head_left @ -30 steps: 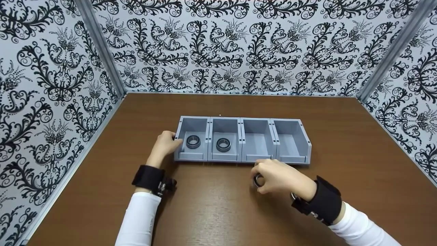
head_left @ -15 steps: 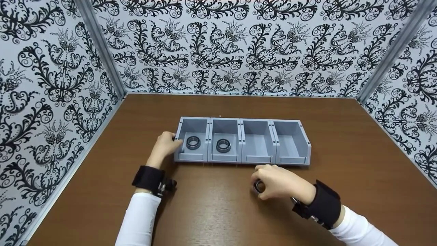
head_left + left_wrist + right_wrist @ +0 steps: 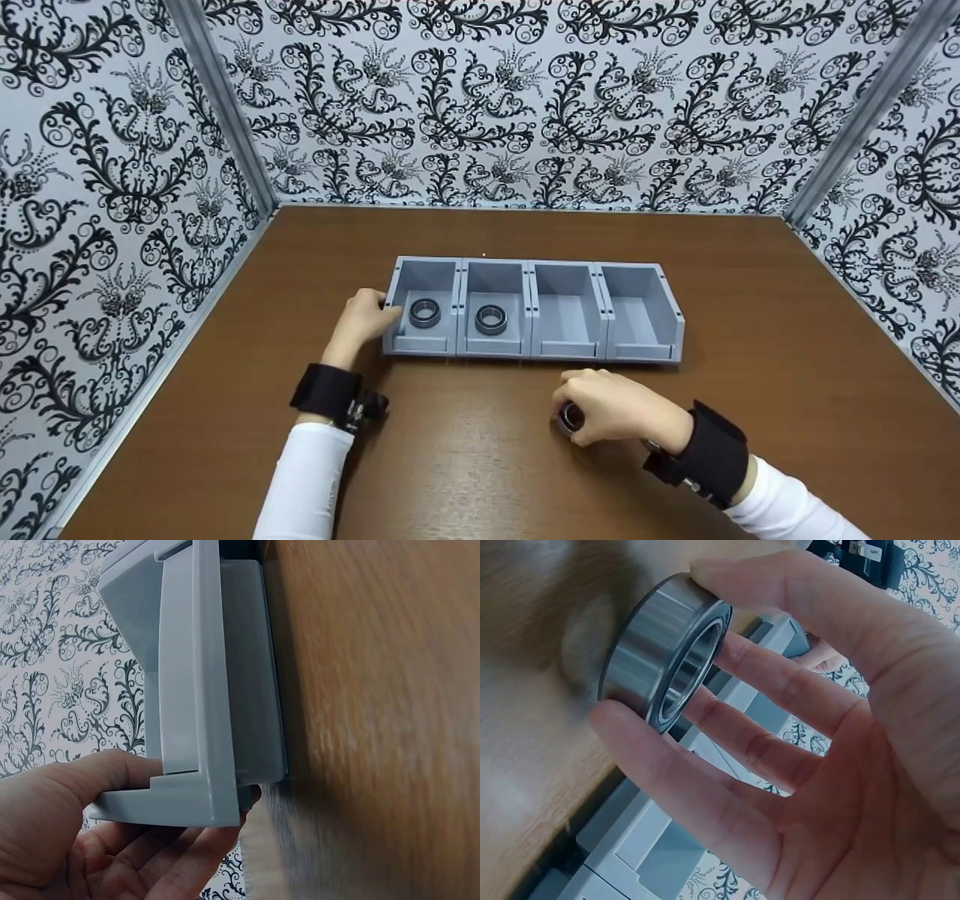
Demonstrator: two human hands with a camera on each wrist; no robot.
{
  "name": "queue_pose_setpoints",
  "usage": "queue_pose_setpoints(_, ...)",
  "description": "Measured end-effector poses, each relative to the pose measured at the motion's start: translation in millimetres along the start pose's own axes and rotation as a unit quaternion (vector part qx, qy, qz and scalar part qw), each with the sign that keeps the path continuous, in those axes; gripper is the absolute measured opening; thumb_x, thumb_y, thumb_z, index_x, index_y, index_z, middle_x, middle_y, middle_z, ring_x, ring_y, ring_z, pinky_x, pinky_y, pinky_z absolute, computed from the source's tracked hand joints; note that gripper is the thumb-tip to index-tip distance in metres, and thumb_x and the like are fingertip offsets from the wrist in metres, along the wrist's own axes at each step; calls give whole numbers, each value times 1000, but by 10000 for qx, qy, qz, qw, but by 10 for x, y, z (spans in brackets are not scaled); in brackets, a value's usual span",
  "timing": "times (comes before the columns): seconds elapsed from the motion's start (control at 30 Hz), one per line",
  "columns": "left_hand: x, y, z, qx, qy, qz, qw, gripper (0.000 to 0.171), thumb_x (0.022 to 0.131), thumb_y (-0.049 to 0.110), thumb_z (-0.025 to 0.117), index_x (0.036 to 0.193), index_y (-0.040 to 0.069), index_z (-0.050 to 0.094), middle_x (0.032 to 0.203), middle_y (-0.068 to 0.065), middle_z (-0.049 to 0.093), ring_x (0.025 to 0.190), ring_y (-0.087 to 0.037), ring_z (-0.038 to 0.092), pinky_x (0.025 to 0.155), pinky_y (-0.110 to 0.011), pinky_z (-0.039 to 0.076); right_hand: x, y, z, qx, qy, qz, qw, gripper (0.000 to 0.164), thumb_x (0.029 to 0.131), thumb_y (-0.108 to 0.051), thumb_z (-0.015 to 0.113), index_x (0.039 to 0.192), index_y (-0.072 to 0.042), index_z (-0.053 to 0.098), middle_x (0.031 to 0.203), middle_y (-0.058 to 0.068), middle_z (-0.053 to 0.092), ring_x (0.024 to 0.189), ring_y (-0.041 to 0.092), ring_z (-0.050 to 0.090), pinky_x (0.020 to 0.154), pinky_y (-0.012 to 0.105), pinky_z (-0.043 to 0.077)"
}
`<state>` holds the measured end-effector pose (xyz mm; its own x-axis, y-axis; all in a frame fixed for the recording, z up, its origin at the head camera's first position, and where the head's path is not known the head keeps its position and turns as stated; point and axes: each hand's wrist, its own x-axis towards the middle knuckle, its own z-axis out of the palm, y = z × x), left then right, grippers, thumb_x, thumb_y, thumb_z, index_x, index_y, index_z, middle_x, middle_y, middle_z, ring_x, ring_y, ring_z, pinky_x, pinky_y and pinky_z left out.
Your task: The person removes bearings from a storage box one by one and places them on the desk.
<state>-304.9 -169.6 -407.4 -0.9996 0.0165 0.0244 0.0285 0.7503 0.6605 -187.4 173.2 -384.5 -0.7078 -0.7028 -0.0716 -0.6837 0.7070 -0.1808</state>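
My right hand (image 3: 611,405) pinches a steel ball bearing (image 3: 656,652) between thumb and fingertips, close over the table in front of the bins. In the right wrist view the bearing stands on edge, its shiny outer ring toward the wood. At the left end of the row, my left hand (image 3: 367,315) grips the side wall of the leftmost grey bin (image 3: 180,675), thumb inside and fingers outside. One bearing (image 3: 424,313) lies flat in that bin. Another bearing (image 3: 490,319) lies in the second bin (image 3: 495,347).
The third bin (image 3: 568,349) and the fourth bin (image 3: 639,351) hold nothing visible; all stand joined in a row. Beneath them is a brown wooden table (image 3: 465,465). Patterned walls (image 3: 495,112) enclose its back and sides.
My right hand has drawn the bearing slightly back from the bins, toward the table's front. The left hand stays on the leftmost bin.
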Motion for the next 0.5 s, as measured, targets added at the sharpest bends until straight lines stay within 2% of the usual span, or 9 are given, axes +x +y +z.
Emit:
queue_pose_setpoints(0.1,-6,5,-4,-5,11,44,10000,18,82,17,56,70,4,57,61,1,42,58,-14,40,54,-23,32,-1,-1,10,2,9,-46,10000,31,59,-15,73,90,-15,70,83,-2,58,67,10,52,55,22,38)
queue_pose_setpoints(0.4,-5,0,2,6,-10,-99,10000,19,82,19,56,80,2,63,69,-2,51,63,-15,45,56,-23,35,5,-14,43,-89,-51,-63,9999,31,59,-15,72,90,-15,70,85,-2,58,71,13,54,59,25,41)
queue_pose_setpoints(0.5,-2,0,-1,14,-15,-82,10000,18,82,19,56,78,2,62,68,-2,50,62,-15,45,56,-23,35,6,-7,60,-85,-42,-76,9999,31,60,-15,72,90,-15,70,85,-2,59,71,13,55,60,26,41)
